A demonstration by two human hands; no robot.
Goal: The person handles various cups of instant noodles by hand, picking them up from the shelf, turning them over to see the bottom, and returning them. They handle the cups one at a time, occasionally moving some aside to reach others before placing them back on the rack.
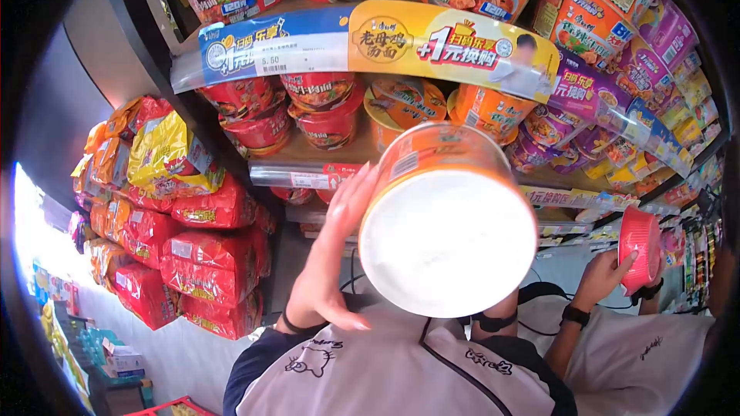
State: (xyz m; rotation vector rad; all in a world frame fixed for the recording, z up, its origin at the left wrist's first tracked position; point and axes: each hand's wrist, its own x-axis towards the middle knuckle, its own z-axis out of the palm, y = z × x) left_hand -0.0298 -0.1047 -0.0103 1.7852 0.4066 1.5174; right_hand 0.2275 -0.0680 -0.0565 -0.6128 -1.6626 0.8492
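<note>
A large orange instant noodle bowl (462, 146) is held up close to the camera, tipped so its round white base faces me. My left hand (327, 254) is open beside the bowl's left side, fingers stretched upward and thumb apart near the base's lower edge. Behind the bowl's lower right comes my right hand (502, 310), of which only the wrist end with a black band shows. Its fingers are hidden by the bowl, which it supports from behind. More red noodle bowls (327, 112) and orange ones (493, 112) stand on the shelf just beyond.
Shelves with a yellow-and-blue promotional strip (462, 46) run across the front. Red multipacks of noodles (208, 266) are stacked at left. At right, another person's hand (605, 277) holds a red bowl (640, 250). Purple bowls (547, 127) line the right shelf.
</note>
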